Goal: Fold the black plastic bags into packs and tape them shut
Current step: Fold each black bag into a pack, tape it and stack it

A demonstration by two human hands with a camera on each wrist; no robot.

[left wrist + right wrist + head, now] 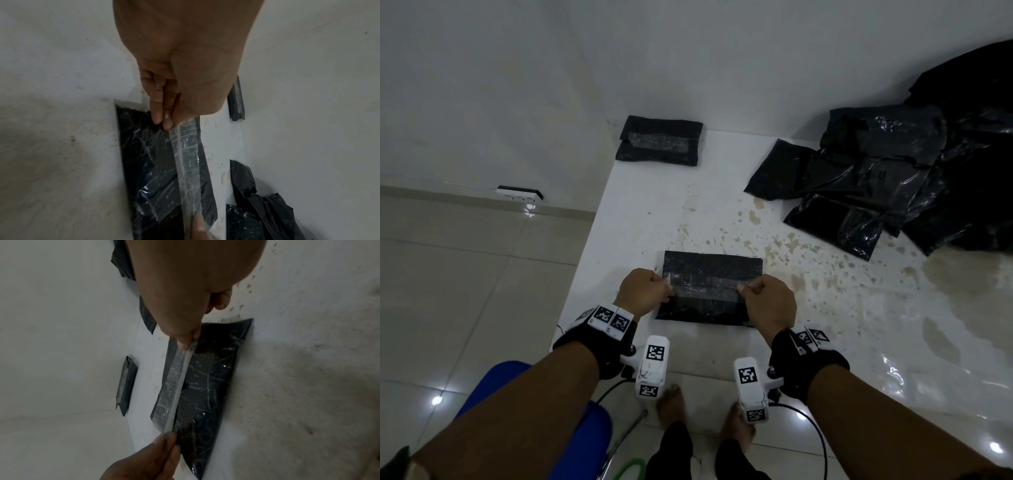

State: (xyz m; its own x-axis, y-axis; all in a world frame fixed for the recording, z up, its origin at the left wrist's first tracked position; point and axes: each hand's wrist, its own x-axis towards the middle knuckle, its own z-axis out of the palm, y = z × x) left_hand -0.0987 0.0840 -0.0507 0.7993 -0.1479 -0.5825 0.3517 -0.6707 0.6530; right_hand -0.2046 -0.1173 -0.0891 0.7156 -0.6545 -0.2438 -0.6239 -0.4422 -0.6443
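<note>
A folded black bag pack lies flat on the white table in front of me. A strip of clear tape stretches across it from left to right. My left hand pinches the tape's left end and my right hand pinches its right end. In the left wrist view the left fingers hold the tape just over the pack. The right wrist view shows the tape taut above the pack, pinched by the right fingertips.
A taped black pack lies at the table's far left corner by the wall. A heap of loose black bags fills the far right. The table top is stained. A blue stool and my bare feet are below the near edge.
</note>
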